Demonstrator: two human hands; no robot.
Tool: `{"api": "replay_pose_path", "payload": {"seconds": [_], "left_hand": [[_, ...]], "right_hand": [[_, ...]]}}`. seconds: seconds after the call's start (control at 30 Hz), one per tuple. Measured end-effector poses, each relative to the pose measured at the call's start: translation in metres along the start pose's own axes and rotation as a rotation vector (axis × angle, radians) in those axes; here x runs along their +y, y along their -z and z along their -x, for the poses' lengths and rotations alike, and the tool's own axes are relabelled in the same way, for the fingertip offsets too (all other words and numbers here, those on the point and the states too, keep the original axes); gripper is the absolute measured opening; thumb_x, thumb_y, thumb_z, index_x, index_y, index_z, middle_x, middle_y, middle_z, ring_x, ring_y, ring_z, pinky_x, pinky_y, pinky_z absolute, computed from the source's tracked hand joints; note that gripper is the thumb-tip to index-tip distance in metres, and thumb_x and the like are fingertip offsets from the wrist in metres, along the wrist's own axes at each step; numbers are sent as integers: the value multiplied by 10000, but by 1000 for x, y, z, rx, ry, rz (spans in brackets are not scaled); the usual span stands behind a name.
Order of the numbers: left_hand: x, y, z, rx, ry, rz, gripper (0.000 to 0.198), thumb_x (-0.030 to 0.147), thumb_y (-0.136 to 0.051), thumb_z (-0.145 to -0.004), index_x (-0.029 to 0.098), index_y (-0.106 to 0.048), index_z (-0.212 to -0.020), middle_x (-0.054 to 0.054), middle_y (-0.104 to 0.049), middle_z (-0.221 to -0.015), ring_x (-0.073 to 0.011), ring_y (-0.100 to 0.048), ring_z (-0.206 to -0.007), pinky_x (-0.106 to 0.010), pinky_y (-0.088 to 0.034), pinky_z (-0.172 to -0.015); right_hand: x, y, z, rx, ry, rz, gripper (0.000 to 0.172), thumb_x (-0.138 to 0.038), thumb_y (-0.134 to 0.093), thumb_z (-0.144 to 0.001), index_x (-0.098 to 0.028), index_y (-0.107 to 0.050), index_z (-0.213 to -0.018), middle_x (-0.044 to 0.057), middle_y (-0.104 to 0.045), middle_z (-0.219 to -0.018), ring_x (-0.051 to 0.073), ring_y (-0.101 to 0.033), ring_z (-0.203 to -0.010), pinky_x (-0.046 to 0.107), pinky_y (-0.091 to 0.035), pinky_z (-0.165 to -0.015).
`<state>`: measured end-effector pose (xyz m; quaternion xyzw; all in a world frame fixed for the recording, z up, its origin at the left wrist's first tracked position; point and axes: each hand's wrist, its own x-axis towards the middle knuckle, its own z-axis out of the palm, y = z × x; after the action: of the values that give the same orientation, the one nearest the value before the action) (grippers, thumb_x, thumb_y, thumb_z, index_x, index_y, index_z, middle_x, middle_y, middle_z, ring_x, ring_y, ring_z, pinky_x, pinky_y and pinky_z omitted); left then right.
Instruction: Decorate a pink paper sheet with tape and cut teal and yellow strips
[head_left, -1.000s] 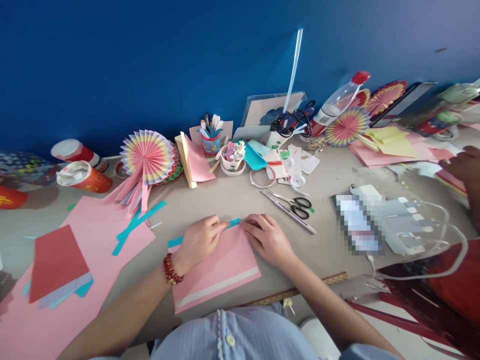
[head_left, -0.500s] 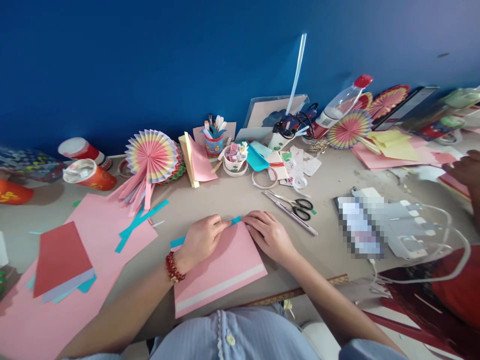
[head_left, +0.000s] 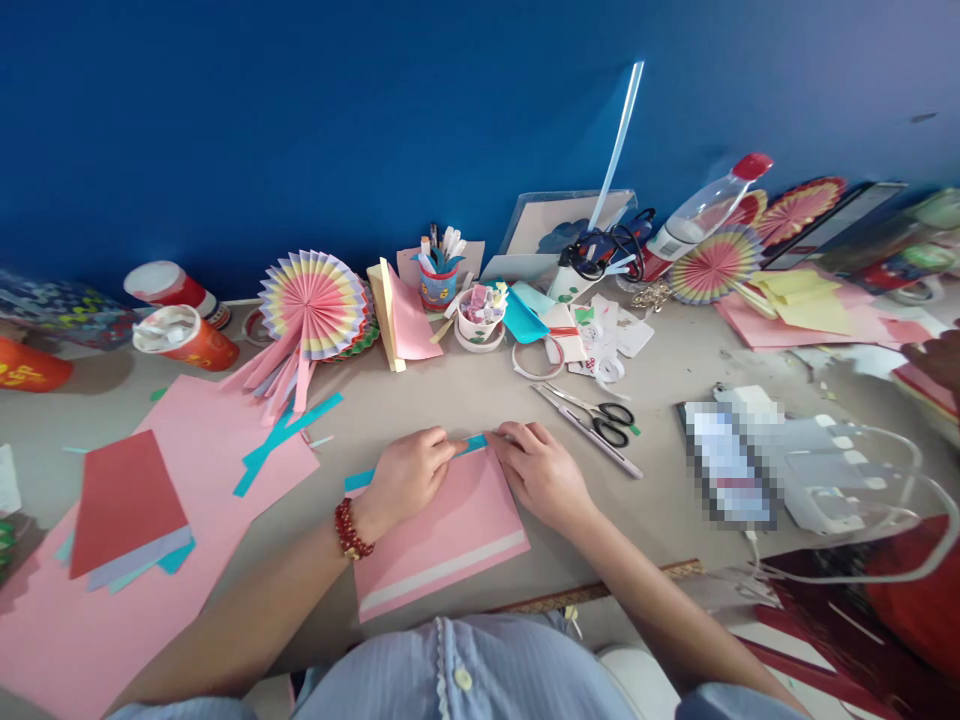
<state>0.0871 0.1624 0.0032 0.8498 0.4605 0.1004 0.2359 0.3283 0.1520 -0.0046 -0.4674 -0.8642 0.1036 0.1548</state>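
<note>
A pink sheet of paper (head_left: pixel 442 530) with a pale band along its near edge lies in front of me. Along its far edge runs a blue paper strip (head_left: pixel 474 443). My left hand (head_left: pixel 412 475) rests on the sheet, fingers curled, fingertips pressed on the strip. At the strip's right end my right hand (head_left: pixel 544 475) is closed, thumb and fingers pinching the corner where strip and sheet meet. Part of the strip is hidden under my left hand. More blue strips (head_left: pixel 281 440) lie crossed to the left.
Scissors (head_left: pixel 596 410) and a pen-shaped cutter (head_left: pixel 600 440) lie right of my hands. A folded paper fan (head_left: pixel 311 305) stands at the back left, near paper cups (head_left: pixel 191 335). Farther right are a phone (head_left: pixel 727 465), cables and another person's hand (head_left: pixel 937 360).
The view has shifted slightly, so the table things appear a little farther right. Both hands stay at the blue strip; my right fingers look more bent.
</note>
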Motion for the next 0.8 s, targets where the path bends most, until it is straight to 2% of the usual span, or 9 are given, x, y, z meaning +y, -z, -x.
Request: {"api": "replay_pose_path", "payload": {"seconds": [0.17, 0.3, 0.4, 0.53, 0.67, 0.8], "left_hand": [[0, 0, -1, 0, 11, 14, 370, 153, -416, -997, 272, -659, -1249, -19, -618, -909, -152, -629, -802, -253, -461, -707], [0, 1, -1, 20, 33, 58, 360, 158, -422, -994, 276, -672, -1225, -17, -647, -934, -152, -649, -842, -247, -472, -737], [0, 2, -1, 45, 35, 86, 362, 148, -429, -987, 279, -673, -1220, -12, -673, -974, -157, -661, -873, -249, -478, -755], [1, 1, -1, 55, 44, 86, 365, 139, -432, -981, 277, -674, -1216, -9, -686, -997, -161, -669, -891, -254, -488, -770], [0, 0, -1, 54, 47, 76, 372, 130, -429, -975, 271, -675, -1216, -16, -690, -1017, -160, -670, -907, -256, -497, -796], [0, 0, -1, 53, 40, 67, 365, 138, -427, -979, 264, -678, -1213, -20, -691, -1014, -160, -671, -903, -254, -499, -790]], "right_hand": [[-5, -5, -1, 10, -33, 78, 354, -170, -475, -965, -216, -651, -1269, 108, -650, -1205, 284, -556, -981, 421, -535, -760], [6, 1, -5, 29, -54, -143, 372, -141, -433, -965, -240, -679, -1227, 88, -661, -1177, 244, -609, -1001, 388, -551, -839], [16, 6, -6, 49, -22, -276, 430, -125, -390, -971, -256, -641, -1294, 74, -666, -1209, 218, -625, -1067, 374, -546, -906], [9, 6, -3, -3, 55, -133, 405, -130, -447, -959, -217, -631, -1309, 96, -660, -1236, 248, -598, -1021, 413, -553, -882], [-2, 0, -2, 9, 20, -11, 355, -151, -483, -949, -225, -680, -1235, 97, -652, -1270, 270, -587, -992, 435, -562, -847], [6, 1, -5, 62, 23, -157, 402, -110, -433, -945, -253, -688, -1220, 71, -676, -1249, 239, -627, -1037, 417, -554, -888]]}}
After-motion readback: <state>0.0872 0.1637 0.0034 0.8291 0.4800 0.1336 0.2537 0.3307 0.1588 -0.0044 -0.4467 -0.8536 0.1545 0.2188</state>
